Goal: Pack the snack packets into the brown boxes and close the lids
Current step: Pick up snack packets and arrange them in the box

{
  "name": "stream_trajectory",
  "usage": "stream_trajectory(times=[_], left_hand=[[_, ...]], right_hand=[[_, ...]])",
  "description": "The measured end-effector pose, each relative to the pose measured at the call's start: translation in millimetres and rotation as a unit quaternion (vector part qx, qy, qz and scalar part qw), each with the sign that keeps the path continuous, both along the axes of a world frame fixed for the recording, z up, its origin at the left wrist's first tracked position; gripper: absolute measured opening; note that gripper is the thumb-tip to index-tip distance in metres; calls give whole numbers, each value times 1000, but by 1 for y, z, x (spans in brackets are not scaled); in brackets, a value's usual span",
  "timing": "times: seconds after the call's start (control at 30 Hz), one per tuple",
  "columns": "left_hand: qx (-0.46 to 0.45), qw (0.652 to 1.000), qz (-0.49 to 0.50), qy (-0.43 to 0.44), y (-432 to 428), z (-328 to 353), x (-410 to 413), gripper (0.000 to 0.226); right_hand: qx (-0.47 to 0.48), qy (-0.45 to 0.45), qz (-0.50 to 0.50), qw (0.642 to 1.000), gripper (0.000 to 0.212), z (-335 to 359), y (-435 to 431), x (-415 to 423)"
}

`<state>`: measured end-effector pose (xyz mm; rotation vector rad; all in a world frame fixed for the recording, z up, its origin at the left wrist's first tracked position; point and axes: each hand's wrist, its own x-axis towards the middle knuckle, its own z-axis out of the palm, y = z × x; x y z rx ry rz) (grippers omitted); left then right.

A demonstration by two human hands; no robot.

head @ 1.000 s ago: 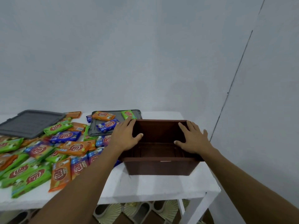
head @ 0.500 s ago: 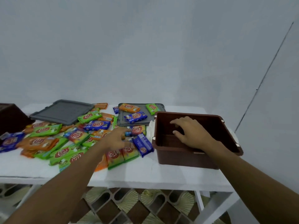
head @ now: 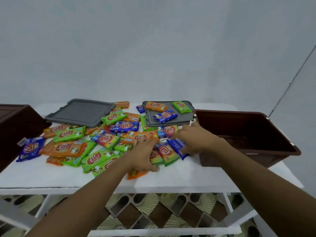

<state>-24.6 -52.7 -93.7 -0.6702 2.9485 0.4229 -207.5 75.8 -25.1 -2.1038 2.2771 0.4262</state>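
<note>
Head view: a person's two bare hands reach into a heap of snack packets (head: 102, 144) spread across the middle of a white counter (head: 51, 177). The left hand (head: 143, 154), centre frame, lies palm-down on the packets, fingers spread and blurred; whether it grips one cannot be told. The right hand (head: 196, 139), just right of centre, has its fingers curled at a blue packet (head: 177, 147), grip unclear. An open, empty brown box (head: 256, 120) sits at right; a second brown box (head: 15, 127) at the left edge. Two grey lids (head: 80, 112) lie behind the heap, the right one (head: 186, 120) carrying three packets.
</note>
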Motion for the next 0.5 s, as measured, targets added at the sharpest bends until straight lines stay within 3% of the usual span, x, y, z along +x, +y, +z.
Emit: stream_trajectory(times=[0.07,0.17,0.27,0.37,0.5], left_hand=[[0,998,1,60,-1,4,4,80],[-84,990,-33,104,-11,10,17,53],[-134,975,-40,175,-29,18,32,38],[-48,981,-41,182,-56,14,53,35],[41,996,-37,70,-69,0,79,43]], right_hand=[[23,24,-11,999,56,-9,-8,5],[34,39,-1,999,48,-20,-22,19],[66,45,2,997,57,-26,-38,33],[94,19,-8,995,69,-38,-50,38],[147,-37,-61,987,95,-41,-61,36]])
